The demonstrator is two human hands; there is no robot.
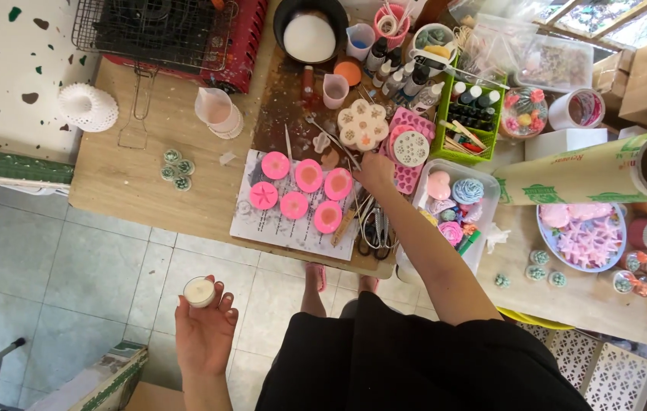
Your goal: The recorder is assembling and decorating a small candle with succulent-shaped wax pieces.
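Cupping a small white candle (199,291) at lower left, the left hand (205,331); the right hand (375,172) pinches thin metal tools (354,190) at centre on the counter (141,183).

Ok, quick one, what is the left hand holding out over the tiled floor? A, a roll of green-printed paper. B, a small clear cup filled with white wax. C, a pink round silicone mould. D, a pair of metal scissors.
B: the left hand has a small clear cup filled with white wax resting on its fingertips, away from the wooden table, while the right hand reaches among the tools there.
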